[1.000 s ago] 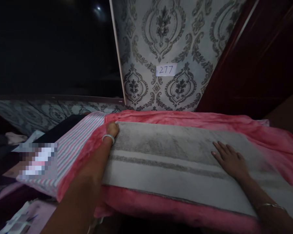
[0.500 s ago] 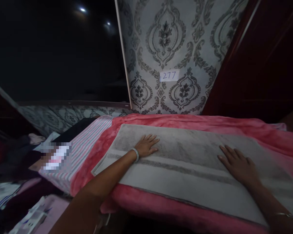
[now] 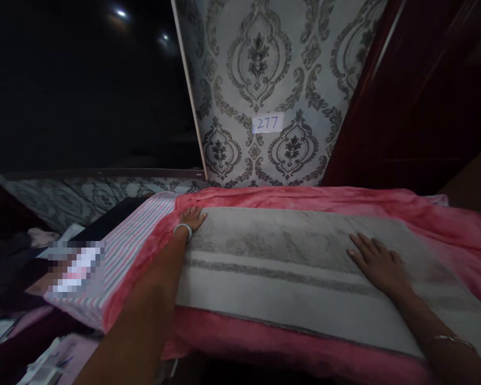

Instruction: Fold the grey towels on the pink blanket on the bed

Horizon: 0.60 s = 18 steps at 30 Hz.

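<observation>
A long grey towel [image 3: 260, 235] with a pale stripe band lies spread over a pink plush blanket [image 3: 232, 331]. At the towel's far left corner rests my left hand [image 3: 192, 218], palm down, fingers apart, with a bracelet on the wrist. My right hand [image 3: 379, 264] lies flat on the right half of the towel, its fingers slightly spread. Neither hand grips anything. My left forearm hides the towel's left edge.
A striped cloth [image 3: 134, 235] lies left of the blanket, with a blurred-out item on it. Clothes [image 3: 60, 358] are piled at lower left. Behind stand a large dark screen [image 3: 88, 91], a patterned wall with a "277" label [image 3: 268, 123], and a dark red panel [image 3: 409, 101] at right.
My left hand has slid left and away from me across the towel to its far left corner. The right hand stays flat on the towel. The view has turned slightly right.
</observation>
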Each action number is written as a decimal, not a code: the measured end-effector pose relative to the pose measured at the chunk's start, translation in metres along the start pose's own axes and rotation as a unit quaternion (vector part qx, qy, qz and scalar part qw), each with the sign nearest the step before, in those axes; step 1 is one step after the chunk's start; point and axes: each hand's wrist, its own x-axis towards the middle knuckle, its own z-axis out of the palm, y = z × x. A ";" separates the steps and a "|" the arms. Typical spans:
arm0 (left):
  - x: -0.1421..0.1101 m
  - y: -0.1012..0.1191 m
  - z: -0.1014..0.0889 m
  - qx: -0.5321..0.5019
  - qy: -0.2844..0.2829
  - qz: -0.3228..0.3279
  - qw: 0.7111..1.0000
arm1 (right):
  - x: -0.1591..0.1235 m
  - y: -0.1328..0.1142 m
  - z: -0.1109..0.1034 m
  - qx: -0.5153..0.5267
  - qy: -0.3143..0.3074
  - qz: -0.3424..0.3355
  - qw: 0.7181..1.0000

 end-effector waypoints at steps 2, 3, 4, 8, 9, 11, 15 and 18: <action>0.000 0.001 -0.005 0.001 -0.004 -0.019 1.000 | 0.000 -0.001 -0.001 -0.005 -0.002 0.004 1.000; -0.002 0.004 -0.007 0.002 -0.005 -0.030 1.000 | 0.001 -0.002 -0.002 -0.006 -0.004 0.007 1.000; -0.008 0.007 -0.008 0.003 0.000 -0.039 0.999 | 0.001 -0.002 -0.003 -0.007 -0.006 0.010 1.000; -0.053 0.020 0.006 0.002 0.056 0.043 0.998 | 0.001 -0.004 -0.008 -0.007 -0.007 0.009 1.000; -0.068 0.020 0.012 0.002 0.056 0.096 0.994 | 0.001 -0.005 -0.009 -0.006 -0.010 0.009 1.000; -0.095 0.014 0.023 0.008 0.044 0.170 0.984 | 0.000 -0.006 -0.012 -0.004 -0.017 0.011 1.000; -0.123 -0.017 0.030 0.019 0.039 0.111 0.993 | -0.001 -0.009 -0.017 -0.008 -0.027 0.019 0.999; -0.129 -0.041 0.024 0.018 0.016 0.081 0.996 | 0.000 -0.015 -0.022 -0.009 -0.032 0.021 0.999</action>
